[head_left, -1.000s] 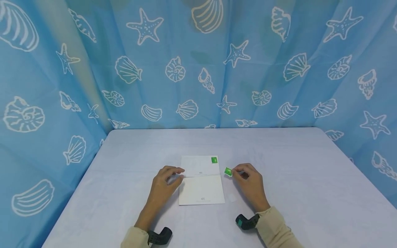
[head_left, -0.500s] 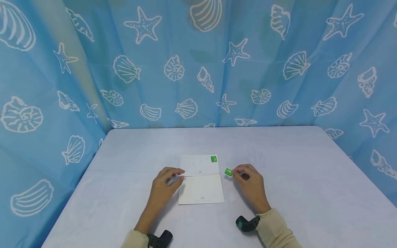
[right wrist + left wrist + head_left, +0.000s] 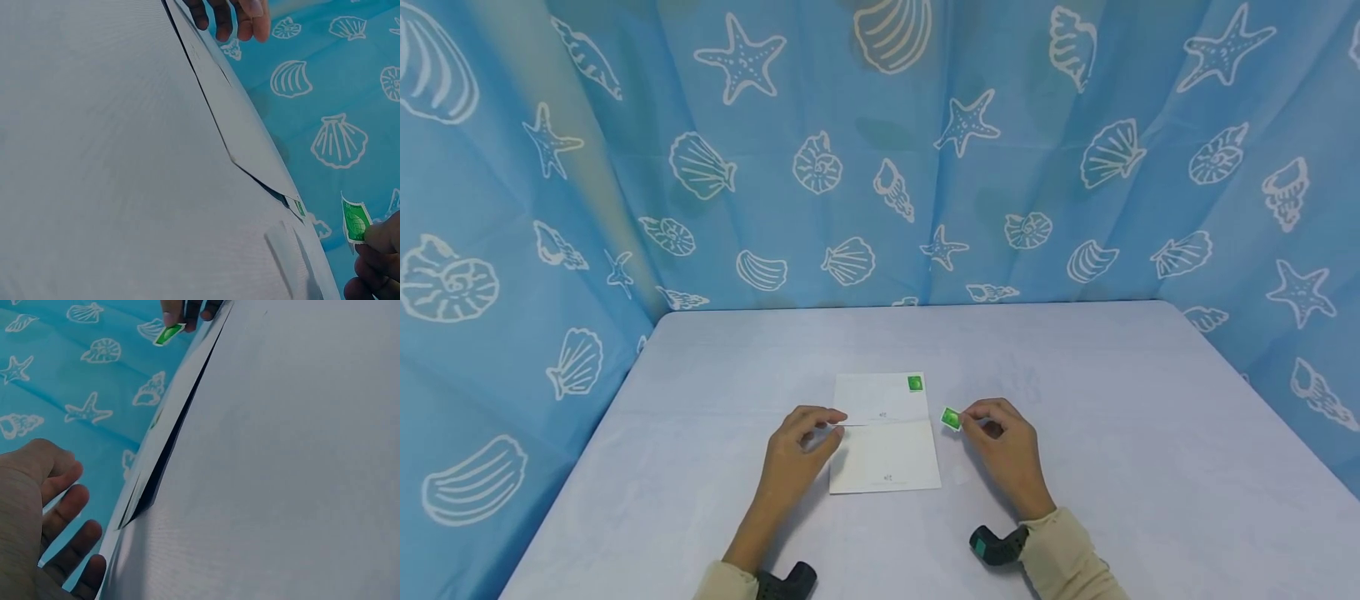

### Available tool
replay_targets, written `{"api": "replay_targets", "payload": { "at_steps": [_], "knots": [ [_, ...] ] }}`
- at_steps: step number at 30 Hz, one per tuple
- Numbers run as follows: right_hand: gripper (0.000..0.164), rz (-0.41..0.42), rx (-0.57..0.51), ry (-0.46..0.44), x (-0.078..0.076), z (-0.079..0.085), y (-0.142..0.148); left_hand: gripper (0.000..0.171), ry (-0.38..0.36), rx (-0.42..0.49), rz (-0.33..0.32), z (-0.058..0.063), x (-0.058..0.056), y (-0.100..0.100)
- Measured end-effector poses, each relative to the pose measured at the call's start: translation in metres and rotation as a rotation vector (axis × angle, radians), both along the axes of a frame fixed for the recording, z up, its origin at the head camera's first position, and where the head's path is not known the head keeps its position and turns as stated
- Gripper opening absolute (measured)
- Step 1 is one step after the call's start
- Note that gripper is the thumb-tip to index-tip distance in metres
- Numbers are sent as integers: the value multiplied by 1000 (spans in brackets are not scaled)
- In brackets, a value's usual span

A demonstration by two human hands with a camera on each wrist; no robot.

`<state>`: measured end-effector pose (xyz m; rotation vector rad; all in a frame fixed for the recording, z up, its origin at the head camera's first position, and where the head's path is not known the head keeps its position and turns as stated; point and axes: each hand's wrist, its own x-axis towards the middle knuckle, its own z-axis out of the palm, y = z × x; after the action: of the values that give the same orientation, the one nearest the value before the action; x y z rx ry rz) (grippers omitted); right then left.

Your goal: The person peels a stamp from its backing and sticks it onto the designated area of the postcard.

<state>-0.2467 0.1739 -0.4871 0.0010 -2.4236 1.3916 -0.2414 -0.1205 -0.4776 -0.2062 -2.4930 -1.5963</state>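
Note:
Two white envelopes lie on the table, the near one (image 3: pixel 887 458) overlapping or abutting the far one (image 3: pixel 872 396). A green postage stamp (image 3: pixel 915 383) sits in the far envelope's upper right corner. Between thumb and fingertips, my right hand (image 3: pixel 1006 446) pinches a second green stamp (image 3: pixel 951 418), held up just right of the envelopes. In the right wrist view this stamp (image 3: pixel 355 220) looks slightly curled. My left hand (image 3: pixel 801 442) hovers by the envelopes' left edge, fingers loosely bent, thumb and fingertips apart, nothing between them.
A white cloth covers the table (image 3: pixel 700 350). Behind and beside it hangs a blue curtain (image 3: pixel 850 208) printed with shells and starfish. A pale translucent slip (image 3: pixel 280 257) lies near the envelopes' right side. Both wrists wear black cameras (image 3: pixel 997 543).
The head view has shifted slightly, so the scene sits a little higher and further left. Both hands and the pinched stamp hold practically the same position.

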Motion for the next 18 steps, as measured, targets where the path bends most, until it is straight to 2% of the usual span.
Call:
{"api": "replay_targets", "payload": {
  "at_steps": [11, 18],
  "knots": [
    [4, 0, 6, -9, 9, 5, -2, 16, 3, -2, -16, 4, 10, 7],
    [5, 22, -18, 2, 15, 5, -4, 18, 31, -8, -34, 6, 16, 12]
  ]
}}
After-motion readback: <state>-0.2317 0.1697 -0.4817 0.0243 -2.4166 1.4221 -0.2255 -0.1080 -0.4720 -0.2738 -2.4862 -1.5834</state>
